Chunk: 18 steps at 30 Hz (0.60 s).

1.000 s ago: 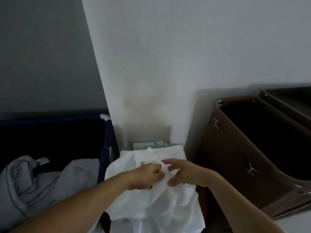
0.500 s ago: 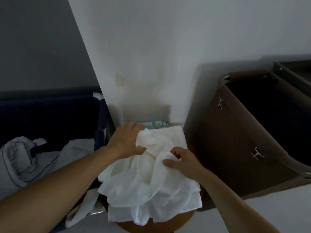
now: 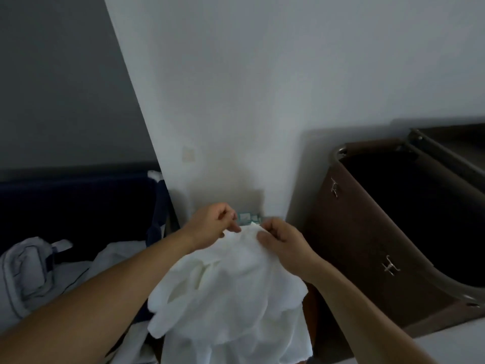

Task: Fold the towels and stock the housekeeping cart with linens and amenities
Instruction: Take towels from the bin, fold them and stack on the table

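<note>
Largest in view, a pale wall (image 3: pixel 262 88), plain, with a faint stain low down. To the right, a brown cloth hamper (image 3: pixel 367 245) on a metal frame, open-topped and dark inside, with small metal hooks on its near side. To the left, a navy bin (image 3: pixel 78 200) with crumpled grey-white bedding (image 3: pixel 31 271) spilling over its front. Between the two, low in the middle, a white towel (image 3: pixel 231 290), bunched and unfolded, draped over a support mostly hidden beneath it. Held at its far top edge by both hands: left hand (image 3: pixel 212 227) with fingers curled, pinching the hem; right hand (image 3: pixel 280 240) just beside it, thumb and forefinger pinching the same edge. Just behind the knuckles, against the wall, a small teal packet (image 3: pixel 248 218), partly covered. By the look of it soft, light and limp, with no shape of its own. Best taken by two corners along one hem, then spread apart to draw the cloth taut before a fold. Little risk of slipping or damage. More likely trouble from clinging layers and a corner lost in the bunching.
</note>
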Available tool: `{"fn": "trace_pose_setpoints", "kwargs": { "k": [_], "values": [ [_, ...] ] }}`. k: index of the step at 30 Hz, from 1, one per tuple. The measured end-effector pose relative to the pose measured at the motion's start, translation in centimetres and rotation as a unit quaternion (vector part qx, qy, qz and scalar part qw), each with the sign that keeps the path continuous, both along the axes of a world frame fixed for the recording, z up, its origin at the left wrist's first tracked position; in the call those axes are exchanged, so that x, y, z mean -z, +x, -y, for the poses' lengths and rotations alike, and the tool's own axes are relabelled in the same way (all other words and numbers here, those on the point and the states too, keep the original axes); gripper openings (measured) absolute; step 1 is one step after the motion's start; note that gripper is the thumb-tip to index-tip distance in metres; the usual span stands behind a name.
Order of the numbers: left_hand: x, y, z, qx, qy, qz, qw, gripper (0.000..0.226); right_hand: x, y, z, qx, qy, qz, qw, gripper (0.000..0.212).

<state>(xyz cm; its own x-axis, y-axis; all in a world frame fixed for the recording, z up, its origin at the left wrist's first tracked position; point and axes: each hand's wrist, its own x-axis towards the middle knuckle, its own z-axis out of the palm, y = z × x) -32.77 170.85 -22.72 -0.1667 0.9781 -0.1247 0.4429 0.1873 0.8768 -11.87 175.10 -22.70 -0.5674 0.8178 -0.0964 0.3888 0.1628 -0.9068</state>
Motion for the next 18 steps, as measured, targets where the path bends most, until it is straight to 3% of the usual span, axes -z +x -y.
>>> {"fn": "trace_pose_setpoints", "kwargs": {
  "k": [2, 6, 9, 13, 18],
  "values": [
    [0.0, -0.2, 0.1, 0.025, -0.011, -0.157, 0.987, 0.013, -0.8, -0.3, -0.3, 0.009, 0.010, -0.029, 0.999, 0.003],
    [2.8, 0.3, 0.5, 0.139, -0.080, -0.341, 0.926, 0.063, -0.8, 0.2, -0.3, -0.023, 0.029, 0.018, 0.999, 0.006],
    [5.0, 0.4, 0.4, 0.165, -0.098, -0.421, 0.886, 0.056, 0.1, 1.4, -0.1, -0.056, 0.008, 0.043, 0.997, 0.014],
    [6.5, 0.7, 0.6, 0.153, -0.072, -0.444, 0.880, 0.027, 1.0, 2.7, 0.1, -0.041, -0.006, 0.039, 0.998, 0.018],
    [5.5, -0.4, 1.2, 0.137, -0.120, -0.277, 0.943, 0.040, 1.2, 2.6, 0.2, -0.051, -0.019, 0.044, 0.998, 0.019]
  ]
}}
